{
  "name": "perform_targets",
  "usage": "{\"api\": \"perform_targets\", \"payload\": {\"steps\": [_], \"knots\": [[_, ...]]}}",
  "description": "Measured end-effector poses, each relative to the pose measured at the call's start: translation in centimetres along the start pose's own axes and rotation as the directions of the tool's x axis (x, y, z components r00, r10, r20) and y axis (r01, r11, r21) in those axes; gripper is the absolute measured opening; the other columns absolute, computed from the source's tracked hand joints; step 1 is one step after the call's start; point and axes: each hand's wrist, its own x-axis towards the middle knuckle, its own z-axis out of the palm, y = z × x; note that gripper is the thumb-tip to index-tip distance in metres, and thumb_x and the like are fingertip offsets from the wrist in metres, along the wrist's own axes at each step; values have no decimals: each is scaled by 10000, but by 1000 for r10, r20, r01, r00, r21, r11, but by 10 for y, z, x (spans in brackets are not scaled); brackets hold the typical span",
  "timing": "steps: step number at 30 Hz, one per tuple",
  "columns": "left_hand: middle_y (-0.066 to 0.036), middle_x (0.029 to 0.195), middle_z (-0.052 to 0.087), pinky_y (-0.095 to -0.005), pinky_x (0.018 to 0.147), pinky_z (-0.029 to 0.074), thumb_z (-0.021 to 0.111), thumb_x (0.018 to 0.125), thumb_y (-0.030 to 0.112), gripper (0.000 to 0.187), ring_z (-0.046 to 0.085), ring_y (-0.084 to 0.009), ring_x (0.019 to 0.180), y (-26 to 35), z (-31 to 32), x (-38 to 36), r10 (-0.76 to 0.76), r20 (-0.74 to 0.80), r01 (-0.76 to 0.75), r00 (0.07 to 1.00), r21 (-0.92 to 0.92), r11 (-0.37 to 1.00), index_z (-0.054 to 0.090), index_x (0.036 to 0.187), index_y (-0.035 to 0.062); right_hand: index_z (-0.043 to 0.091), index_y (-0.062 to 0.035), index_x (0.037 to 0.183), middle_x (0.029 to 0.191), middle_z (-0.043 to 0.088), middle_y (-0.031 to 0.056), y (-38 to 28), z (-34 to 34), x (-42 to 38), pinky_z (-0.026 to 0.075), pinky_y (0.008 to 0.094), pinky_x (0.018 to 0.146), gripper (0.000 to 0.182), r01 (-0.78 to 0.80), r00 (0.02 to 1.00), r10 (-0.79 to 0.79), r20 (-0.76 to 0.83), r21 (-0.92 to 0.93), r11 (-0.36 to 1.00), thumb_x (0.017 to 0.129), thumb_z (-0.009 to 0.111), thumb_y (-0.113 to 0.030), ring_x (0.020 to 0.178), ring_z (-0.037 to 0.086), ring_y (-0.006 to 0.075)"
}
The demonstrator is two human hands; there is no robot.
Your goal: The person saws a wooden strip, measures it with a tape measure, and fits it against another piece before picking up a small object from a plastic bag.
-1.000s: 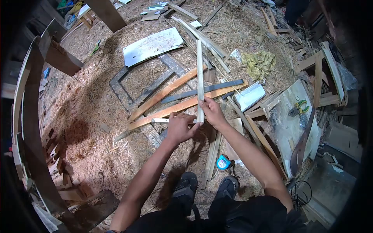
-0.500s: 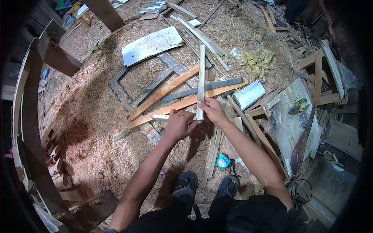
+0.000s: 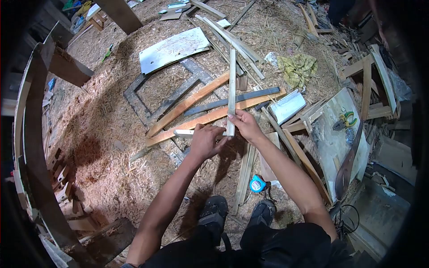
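My right hand [image 3: 246,127] grips a long pale wooden strip [image 3: 232,85] near its lower end, and the strip points away from me. In my left hand [image 3: 207,141] is a shorter light strip [image 3: 183,133], lying crosswise with its left end sticking out past the fingers. The two strips meet at a corner between my hands, roughly at a right angle. My left fingers cover most of the short piece and part of the joint. Just beyond my hands lie orange-brown boards [image 3: 201,123] and a dark grey slat [image 3: 232,102].
A blue tape measure [image 3: 257,184] lies by my feet. Green-handled pliers [image 3: 345,121] rest on a whitish panel [image 3: 326,143] at right. A white board [image 3: 174,49], a grey frame [image 3: 134,99] and a yellow cloth [image 3: 297,70] lie on the shavings-covered floor [image 3: 111,165].
Both hands keep their hold on the strips. The joined strips and the hands have barely shifted, and the view has moved very slightly.
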Motion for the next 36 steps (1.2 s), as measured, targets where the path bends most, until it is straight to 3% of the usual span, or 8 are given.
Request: {"api": "perform_targets", "payload": {"steps": [13, 19, 24, 27, 30, 31, 33, 36], "knots": [[-83, 920, 736, -406, 855, 424, 680, 890, 502, 418, 689, -256, 917, 1, -1, 2, 19, -28, -18, 999, 17, 1000, 742, 1013, 108, 580, 7, 1183, 942, 700, 85, -1, 0, 2, 550, 259, 570, 272, 8, 999, -8, 35, 0, 1000, 1023, 603, -211, 742, 663, 121], [-97, 1016, 718, -423, 860, 430, 699, 882, 370, 351, 668, -272, 987, -6, -3, 4, 62, 60, -64, 996, 38, 997, 697, 1115, 107, 608, 11, 1139, 923, 713, 71, -3, 6, 2, 543, 272, 731, 222, 20, 999, -21, -26, -30, 999, 1023, 601, -178, 829, 665, 117], [-122, 1172, 657, -458, 976, 413, 708, 851, 269, 412, 582, -310, 1165, -23, -4, 10, 54, -17, -50, 998, 183, 982, 627, 1218, 100, 603, -7, 1158, 885, 707, 44, 0, 0, -12, 506, 254, 671, 232, 129, 977, -147, -157, -116, 985, 1050, 549, -205, 767, 637, 90], [-139, 1205, 654, -471, 1045, 386, 705, 854, 257, 426, 569, -340, 1201, -35, -3, 14, -2, 126, -11, 992, 106, 994, 608, 1235, 93, 586, -25, 1229, 839, 673, 56, -27, -3, -47, 510, 270, 639, 248, -31, 944, -2, -330, -93, 995, 1071, 478, -183, 714, 635, 105], [-149, 1145, 655, -474, 996, 427, 688, 865, 255, 394, 589, -348, 1147, -34, -1, 17, 88, 63, -98, 994, 162, 982, 614, 1209, 77, 554, -8, 1355, 744, 623, 85, -21, -21, -69, 488, 325, 605, 372, 50, 786, -409, -463, -612, 789, 1035, 505, -192, 648, 621, 151], [-152, 1145, 657, -470, 990, 435, 692, 862, 242, 384, 592, -351, 1144, -25, -5, 20, 88, 35, -92, 995, 114, 989, 623, 1199, 70, 570, 1, 1332, 752, 641, 102, -26, -22, -81, 489, 342, 615, 371, 53, 762, -459, -457, -662, 747, 1027, 511, -201, 660, 631, 160], [-159, 1148, 658, -466, 983, 447, 700, 856, 213, 367, 595, -357, 1140, -3, -10, 30, 112, -19, -111, 994, 33, 993, 635, 1181, 58, 608, 14, 1262, 936, 693, 265, -34, -21, -98, 520, 459, 772, 366, 47, 746, -438, -502, -616, 786, 999, 535, -230, 914, 692, 404], [-186, 1165, 651, -471, 991, 455, 707, 846, 151, 363, 597, -376, 1127, 34, -2, 45, 171, -56, -176, 984, -82, 981, 637, 1186, 43, 638, 15, 1148, 892, 688, 263, -36, -25, -124, 522, 460, 727, 308, 7, 744, -394, -540, -583, 812, 993, 540, -233, 864, 690, 415]]}}
